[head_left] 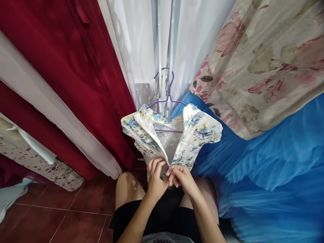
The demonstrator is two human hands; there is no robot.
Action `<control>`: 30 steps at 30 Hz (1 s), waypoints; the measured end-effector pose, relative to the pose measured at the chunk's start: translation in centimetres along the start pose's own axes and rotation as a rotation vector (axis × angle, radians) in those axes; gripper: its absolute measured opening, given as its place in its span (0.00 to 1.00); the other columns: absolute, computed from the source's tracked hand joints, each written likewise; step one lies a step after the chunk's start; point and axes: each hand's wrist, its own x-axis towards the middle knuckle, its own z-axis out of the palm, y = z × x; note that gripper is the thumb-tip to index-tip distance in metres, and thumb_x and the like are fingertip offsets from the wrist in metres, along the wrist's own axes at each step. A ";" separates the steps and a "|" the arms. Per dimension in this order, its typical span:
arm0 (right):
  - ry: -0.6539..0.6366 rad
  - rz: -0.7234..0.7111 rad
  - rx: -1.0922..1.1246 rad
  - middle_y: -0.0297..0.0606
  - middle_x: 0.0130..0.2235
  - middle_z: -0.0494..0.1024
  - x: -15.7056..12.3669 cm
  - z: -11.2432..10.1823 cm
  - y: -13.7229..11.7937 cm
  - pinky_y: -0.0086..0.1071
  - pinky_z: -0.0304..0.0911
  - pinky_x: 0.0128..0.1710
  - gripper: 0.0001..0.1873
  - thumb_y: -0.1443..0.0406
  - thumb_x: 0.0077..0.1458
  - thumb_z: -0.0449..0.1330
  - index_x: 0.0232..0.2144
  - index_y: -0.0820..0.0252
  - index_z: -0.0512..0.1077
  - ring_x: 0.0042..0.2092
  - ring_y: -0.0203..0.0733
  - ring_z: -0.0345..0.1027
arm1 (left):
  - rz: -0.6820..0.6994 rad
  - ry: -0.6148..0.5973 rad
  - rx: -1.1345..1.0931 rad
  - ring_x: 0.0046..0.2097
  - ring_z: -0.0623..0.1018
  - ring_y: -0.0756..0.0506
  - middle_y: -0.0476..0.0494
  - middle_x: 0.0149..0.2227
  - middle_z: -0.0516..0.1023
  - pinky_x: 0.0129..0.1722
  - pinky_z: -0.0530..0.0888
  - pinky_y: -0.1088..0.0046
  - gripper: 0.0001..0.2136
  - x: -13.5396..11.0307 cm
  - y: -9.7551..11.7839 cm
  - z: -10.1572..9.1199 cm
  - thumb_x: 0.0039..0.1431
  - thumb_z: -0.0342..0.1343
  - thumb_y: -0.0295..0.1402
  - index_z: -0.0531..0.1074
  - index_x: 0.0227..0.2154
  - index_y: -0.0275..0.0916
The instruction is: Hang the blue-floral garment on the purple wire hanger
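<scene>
A white dress with blue and yellow flowers [196, 130] hangs on a purple wire hanger [170, 91] in front of my knees. Its zipper [169, 165] is undone at the top, so the bodice falls apart in a V. My right hand [181, 179] is closed, with thumb and forefinger pinching at the zipper's pull, at the bottom of that V. On the other side, my left hand [157, 175] is closed on the dress fabric beside the zipper. The lower part of the dress is hidden behind my hands.
Dark red drapes [83, 67] and white cloth hang on the left. A beige floral dress [253, 67] and blue tulle [273, 175] hang on the right. Behind the hanger stand white metal poles [160, 50]. Red floor tiles [83, 216] lie below.
</scene>
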 end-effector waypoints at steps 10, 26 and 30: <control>0.096 -0.311 -0.106 0.34 0.15 0.75 1.9 0.2 -11.0 0.25 0.43 0.13 0.14 0.59 0.53 0.59 0.27 0.65 0.79 0.13 0.28 0.50 | -0.013 -0.175 -0.067 0.39 0.73 0.43 0.46 0.31 0.74 0.43 0.68 0.65 0.06 0.6 2.0 2.1 0.60 0.53 0.24 0.67 0.29 0.40; 0.115 -0.616 -0.197 0.29 0.14 0.66 2.8 2.2 -16.7 0.25 0.49 0.19 0.13 0.66 0.54 0.56 0.20 0.61 0.75 0.18 0.31 0.56 | 0.133 -0.015 -0.305 0.34 0.73 0.47 0.47 0.35 0.77 0.39 0.71 0.71 0.18 14.3 6.0 -4.1 0.69 0.53 0.35 0.70 0.60 0.43; 0.157 -0.680 -0.245 0.28 0.15 0.64 2.9 2.5 -16.3 0.27 0.51 0.21 0.13 0.64 0.55 0.58 0.20 0.60 0.73 0.19 0.31 0.54 | 0.364 -0.144 -0.084 0.33 0.75 0.48 0.48 0.30 0.77 0.38 0.70 0.72 0.06 19.7 7.5 -6.2 0.66 0.56 0.32 0.78 0.40 0.40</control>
